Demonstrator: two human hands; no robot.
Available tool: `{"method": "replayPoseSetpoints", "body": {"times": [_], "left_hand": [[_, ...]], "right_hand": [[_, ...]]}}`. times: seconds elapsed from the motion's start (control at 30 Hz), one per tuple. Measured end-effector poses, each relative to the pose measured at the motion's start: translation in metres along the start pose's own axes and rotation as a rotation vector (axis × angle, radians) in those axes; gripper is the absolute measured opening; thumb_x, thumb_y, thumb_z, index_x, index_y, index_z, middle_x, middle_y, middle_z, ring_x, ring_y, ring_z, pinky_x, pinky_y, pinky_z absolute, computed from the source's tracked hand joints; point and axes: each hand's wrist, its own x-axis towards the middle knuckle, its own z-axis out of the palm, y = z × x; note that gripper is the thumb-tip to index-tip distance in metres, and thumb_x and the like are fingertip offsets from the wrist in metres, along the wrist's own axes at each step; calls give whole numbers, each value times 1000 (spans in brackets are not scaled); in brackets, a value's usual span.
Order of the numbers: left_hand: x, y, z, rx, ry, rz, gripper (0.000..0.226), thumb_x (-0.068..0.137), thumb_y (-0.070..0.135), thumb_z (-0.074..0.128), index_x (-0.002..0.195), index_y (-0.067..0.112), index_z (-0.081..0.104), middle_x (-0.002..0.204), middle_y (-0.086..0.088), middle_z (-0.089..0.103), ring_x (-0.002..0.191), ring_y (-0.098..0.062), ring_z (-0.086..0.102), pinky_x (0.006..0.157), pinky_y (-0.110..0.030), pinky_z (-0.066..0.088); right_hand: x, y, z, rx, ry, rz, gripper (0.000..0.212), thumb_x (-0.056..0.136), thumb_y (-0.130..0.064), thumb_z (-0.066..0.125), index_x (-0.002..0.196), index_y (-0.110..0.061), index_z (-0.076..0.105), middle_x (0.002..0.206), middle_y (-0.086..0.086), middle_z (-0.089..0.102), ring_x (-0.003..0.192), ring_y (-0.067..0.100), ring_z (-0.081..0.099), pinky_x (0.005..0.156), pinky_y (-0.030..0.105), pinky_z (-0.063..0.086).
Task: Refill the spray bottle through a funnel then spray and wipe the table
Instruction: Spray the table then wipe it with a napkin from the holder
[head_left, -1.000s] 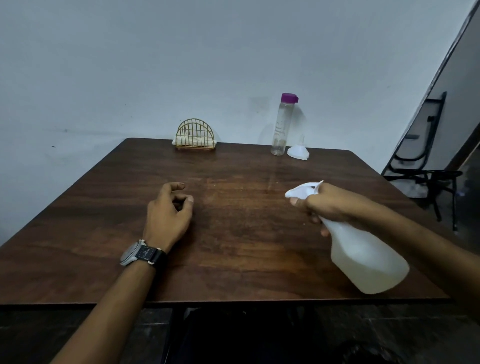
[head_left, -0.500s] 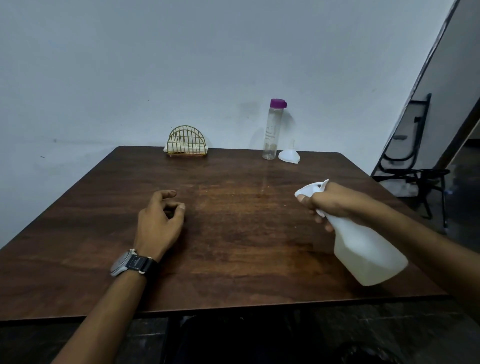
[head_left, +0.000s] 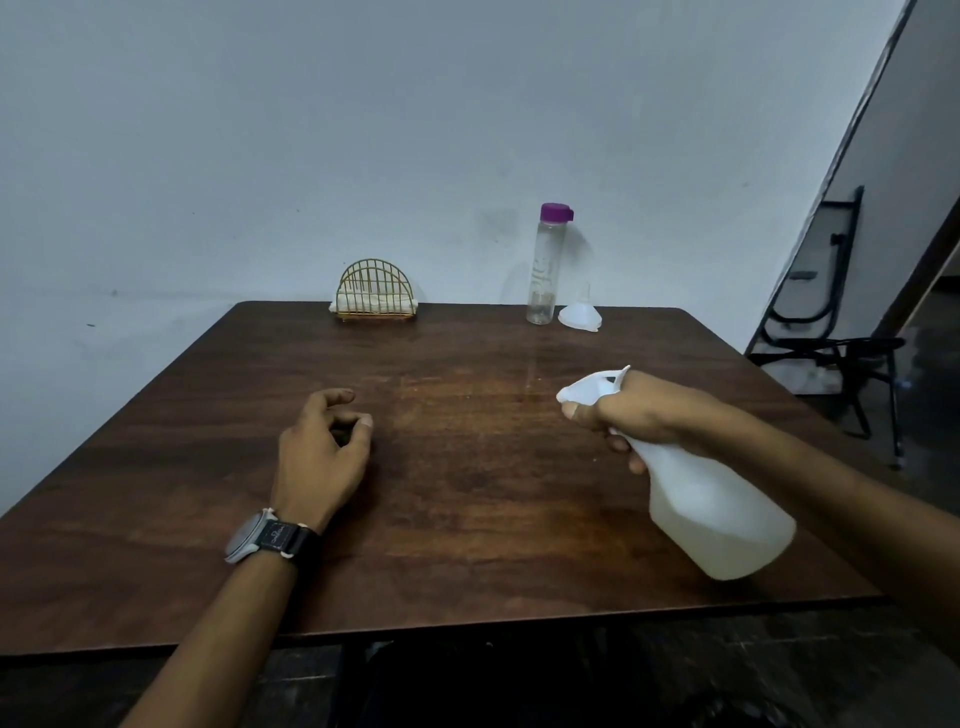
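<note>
**While the sprayer's in hand: how I'd do the spray step**

Since the funnel (head_left: 579, 316) sits wide end down at 1 o'clock, just beside the clear bottle (head_left: 543, 275) that looks close to empty, I'm guessing the refill is done and this is the spraying bit. Right hand (head_left: 639, 410) is wrapped round the neck of the spray bottle (head_left: 722, 519), finger on the trigger, held above the table (head_left: 467, 545) around 3 to 4 o'clock with the nozzle tipped toward the middle. Left hand (head_left: 322, 452) rests on the wood at 9 o'clock, loosely curled, holding nothing. The hands are well apart.

My two cents: angle the nozzle down so the mist lands on the wood and not the wall at 12. Use short squeezes, sweeping from 3 across to 9. I'd pull that left hand out of the line of fire and send it to 11 o'clock for a wipe. Can't tell if the top is wet yet.

Head count:
- 1 spray bottle
- 1 funnel
- 1 clear bottle, purple cap
- 1 wire napkin holder (head_left: 375, 293), white stuff inside
- 1 watch (head_left: 265, 538)
- 2 hands
</note>
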Motion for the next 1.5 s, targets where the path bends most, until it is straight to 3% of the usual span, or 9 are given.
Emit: {"method": "replayPoseSetpoints", "body": {"times": [0.17, 0.3, 0.53, 0.67, 0.8, 0.93, 1.23, 1.33, 1.5], "left_hand": [[1, 0, 0, 5, -7, -12, 33, 96, 22, 71, 127, 20, 60, 93, 14, 70, 89, -9, 64, 84, -28, 45], [0, 0, 0, 4, 5, -6, 33, 96, 21, 71, 127, 19, 60, 91, 14, 69, 85, -6, 63, 81, -26, 44], [-1, 2, -1, 0, 4, 0, 33, 96, 20, 71, 127, 18, 60, 91, 15, 69, 81, -1, 61, 80, -24, 43], [-1, 3, -1, 1, -7, -7, 33, 97, 22, 70, 128, 19, 60, 91, 15, 69, 79, 3, 60, 80, -25, 43], [-1, 3, -2, 4, -13, -11, 32, 97, 23, 70, 127, 22, 60, 93, 17, 69, 80, 13, 57, 79, -25, 44], [-1, 2, -1, 7, -16, -11, 32, 96, 23, 70, 126, 22, 60, 91, 17, 70, 82, -1, 62, 81, -27, 47], [-1, 0, 0, 20, -16, -12, 31, 96, 25, 70, 125, 26, 59, 92, 20, 70, 83, 2, 61, 81, -28, 46], [-1, 1, 0, 24, -30, -15, 31, 96, 25, 70, 125, 26, 58, 90, 23, 69, 87, -4, 63, 83, -29, 46], [-2, 3, -1, 36, -56, -6, 33, 97, 25, 70, 128, 23, 58, 95, 19, 70, 94, -11, 65, 85, -31, 48]], "right_hand": [[-7, -19, 17, 30, -75, -211, 33, 95, -51, 63, 122, -35, 69, 67, -1, 72, 49, 23, 62, 50, 29, 52], [-8, -39, 30, 75, -124, -295, 38, 100, -54, 60, 100, -18, 73, 86, -1, 81, 47, 16, 65, 51, 28, 53], [-4, -58, 43, -86, -44, -129, 48, 93, -56, 62, 119, -17, 71, 55, -3, 63, 46, 21, 65, 58, 30, 55], [-2, -53, 37, 6, -50, -146, 42, 98, -51, 62, 104, -11, 74, 75, 2, 78, 68, 33, 76, 57, 31, 54], [0, -40, 21, 133, 62, -188, 37, 94, -60, 61, 105, -27, 75, 90, 1, 80, 56, 24, 73, 56, 30, 55], [-2, -31, 1, 393, 266, -312, 35, 94, -67, 60, 120, -46, 70, 104, -5, 77, 57, 22, 74, 59, 29, 57], [2, -8, 9, 478, 601, -412, 18, 91, -64, 66, 91, -47, 69, 76, -2, 76, 66, 8, 75, 63, 20, 51], [3, 7, 12, 378, 606, -389, 39, 73, -69, 75, 88, -33, 66, 78, 1, 72, 74, 9, 71, 70, 30, 53], [-12, 35, 27, 141, 425, -243, 93, 49, -75, 86, 126, -42, 47, 111, -16, 64, 103, 6, 64, 84, 38, 56]]}}
